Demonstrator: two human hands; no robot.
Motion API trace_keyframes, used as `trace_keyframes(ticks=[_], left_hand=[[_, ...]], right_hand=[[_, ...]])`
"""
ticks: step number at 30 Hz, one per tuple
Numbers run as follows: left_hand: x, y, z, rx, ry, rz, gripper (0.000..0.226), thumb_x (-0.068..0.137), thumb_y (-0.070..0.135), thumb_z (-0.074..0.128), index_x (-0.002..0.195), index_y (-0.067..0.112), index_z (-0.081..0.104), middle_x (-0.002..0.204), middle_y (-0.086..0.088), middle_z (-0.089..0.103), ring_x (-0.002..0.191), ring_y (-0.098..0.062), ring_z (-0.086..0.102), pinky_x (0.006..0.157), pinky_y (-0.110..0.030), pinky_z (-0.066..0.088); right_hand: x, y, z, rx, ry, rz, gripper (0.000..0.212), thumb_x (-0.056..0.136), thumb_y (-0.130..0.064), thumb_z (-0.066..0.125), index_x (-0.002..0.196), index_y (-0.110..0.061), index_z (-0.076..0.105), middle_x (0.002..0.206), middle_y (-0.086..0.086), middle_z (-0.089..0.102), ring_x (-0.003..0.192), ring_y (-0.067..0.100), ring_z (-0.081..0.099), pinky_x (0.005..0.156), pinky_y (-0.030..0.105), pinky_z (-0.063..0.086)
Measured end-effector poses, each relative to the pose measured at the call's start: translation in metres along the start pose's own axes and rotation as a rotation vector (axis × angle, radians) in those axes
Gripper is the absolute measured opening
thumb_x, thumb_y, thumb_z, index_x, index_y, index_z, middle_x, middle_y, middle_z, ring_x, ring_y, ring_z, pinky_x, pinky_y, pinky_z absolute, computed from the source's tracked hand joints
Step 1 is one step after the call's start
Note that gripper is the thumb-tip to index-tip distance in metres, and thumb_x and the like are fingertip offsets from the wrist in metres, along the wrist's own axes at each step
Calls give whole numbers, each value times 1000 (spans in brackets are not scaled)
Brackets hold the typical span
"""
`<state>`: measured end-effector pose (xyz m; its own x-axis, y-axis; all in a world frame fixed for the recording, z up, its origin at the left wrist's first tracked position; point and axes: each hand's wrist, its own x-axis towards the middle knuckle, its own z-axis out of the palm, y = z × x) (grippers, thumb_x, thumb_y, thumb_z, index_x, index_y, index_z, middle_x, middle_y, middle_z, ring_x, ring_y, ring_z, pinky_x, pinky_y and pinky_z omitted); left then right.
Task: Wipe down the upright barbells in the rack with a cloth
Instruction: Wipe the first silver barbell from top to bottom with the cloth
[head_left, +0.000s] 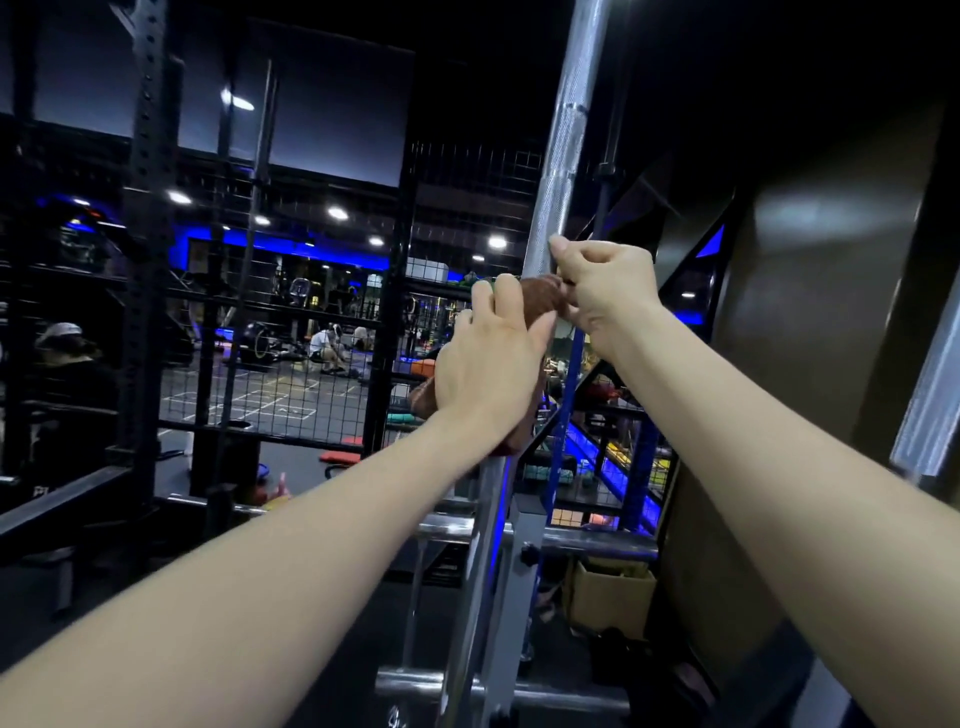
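Left of centre, my left hand (488, 358) is wrapped around the one brown cloth (537, 301), pressing it against the silver barbell (558, 171) that stands upright through the middle of the frame. Most of the cloth is hidden under my palm. Just to the right, my right hand (605, 291) pinches the cloth's upper end. A second, darker bar (602, 192) stands behind, hard to make out.

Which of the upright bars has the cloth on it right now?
The thick silver knurled barbell nearest the camera: the brown cloth wraps it under both hands. The thin dark bar behind it is bare.
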<state>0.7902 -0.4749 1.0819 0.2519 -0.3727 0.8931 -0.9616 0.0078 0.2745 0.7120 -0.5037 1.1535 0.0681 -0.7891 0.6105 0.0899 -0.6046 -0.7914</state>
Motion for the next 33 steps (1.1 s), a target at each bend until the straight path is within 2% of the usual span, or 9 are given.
trace_keyframes(ticks=[4, 6, 9, 15, 18, 22, 24, 27, 33], left_hand=[[-46, -20, 13, 27, 2, 28, 44, 93, 49, 31, 108, 9, 35, 107, -13, 48, 84, -32, 58, 48, -34, 36], [-63, -25, 10, 32, -21, 37, 45, 92, 51, 28, 106, 9, 34, 105, -13, 50, 83, -32, 59, 48, -33, 34], [-51, -19, 1, -7, -142, -8, 47, 96, 50, 27, 119, 9, 33, 117, -9, 44, 98, -30, 55, 60, -37, 38], [14, 0, -6, -219, -41, -95, 42, 99, 46, 27, 120, 9, 32, 118, -10, 45, 95, -34, 57, 62, -39, 32], [-23, -13, -3, -265, -59, -110, 42, 97, 47, 23, 116, 10, 32, 113, -9, 47, 88, -25, 55, 60, -38, 35], [-101, -31, 1, -221, -285, -137, 34, 96, 47, 23, 104, 15, 30, 106, -5, 48, 92, -30, 58, 71, -46, 50], [-83, -26, -2, -249, -254, -163, 33, 97, 47, 23, 105, 15, 31, 108, -6, 48, 91, -30, 58, 71, -45, 49], [-25, -9, -9, -319, -144, -151, 35, 100, 45, 22, 112, 13, 33, 106, -5, 47, 82, -23, 53, 60, -36, 39], [-20, -13, 0, -370, -95, -193, 35, 101, 42, 22, 111, 11, 34, 112, -9, 50, 94, -33, 58, 64, -37, 32]], right_hand=[[-18, 17, 0, 31, -52, 42, 9, 88, -18, 68, 81, -12, 71, 63, -2, 60, 57, 8, 52, 55, 22, 50], [-26, 15, -3, 83, -55, 84, 10, 89, -16, 66, 84, -9, 70, 65, 1, 63, 55, 6, 56, 59, 24, 55], [-29, 6, -6, 85, -71, 120, 10, 89, -16, 65, 84, -7, 69, 68, 1, 64, 49, 2, 57, 68, 28, 59], [-27, 5, -6, 155, -114, 172, 14, 91, -18, 63, 85, -7, 68, 49, -7, 61, 40, 2, 55, 54, 22, 52], [-29, 7, -5, 164, -92, 175, 15, 90, -17, 64, 95, -3, 69, 55, -5, 63, 43, 1, 57, 58, 22, 54], [-35, 9, -5, 175, -53, 149, 11, 89, -16, 65, 88, -7, 70, 70, -1, 65, 53, 2, 60, 65, 23, 58], [-37, 9, -5, 155, -45, 130, 12, 90, -17, 64, 82, -10, 69, 72, -1, 65, 58, 4, 60, 65, 24, 57], [-35, 11, -6, 139, -63, 109, 15, 92, -18, 62, 82, -9, 69, 61, -5, 65, 50, 3, 58, 61, 22, 55], [-36, 21, -3, 136, -72, 124, 16, 93, -18, 61, 88, -6, 70, 66, -1, 65, 51, 4, 61, 60, 24, 55]])
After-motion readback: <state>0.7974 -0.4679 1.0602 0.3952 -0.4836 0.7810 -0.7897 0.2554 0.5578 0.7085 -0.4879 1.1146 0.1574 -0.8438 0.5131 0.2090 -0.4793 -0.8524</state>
